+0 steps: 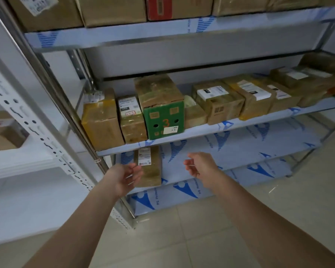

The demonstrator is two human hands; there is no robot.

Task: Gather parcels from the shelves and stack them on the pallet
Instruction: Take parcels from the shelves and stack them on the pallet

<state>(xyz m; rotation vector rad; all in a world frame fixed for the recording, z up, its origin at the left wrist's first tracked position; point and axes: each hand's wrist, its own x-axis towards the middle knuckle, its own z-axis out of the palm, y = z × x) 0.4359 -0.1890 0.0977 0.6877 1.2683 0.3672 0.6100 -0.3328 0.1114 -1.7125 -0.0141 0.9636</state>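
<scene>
A lone tape-wrapped parcel [150,167] with a white label stands on the lower shelf [230,151], directly ahead of the left hand [124,178]. That hand reaches forward palm inward, fingers loosely spread and holding nothing, its fingertips just beside the parcel's left face. The right hand [199,169] hovers to the parcel's right, well apart from it, fingers relaxed and slightly curled, empty. Between the two hands lies bare film-covered shelf. Just above both hands runs the front edge of the middle shelf [201,130], crowded with a row of parcels including a green box [163,120]. Left of the left hand stands the rack's upright post [81,132]; below the forearms is tiled floor [182,238].
</scene>
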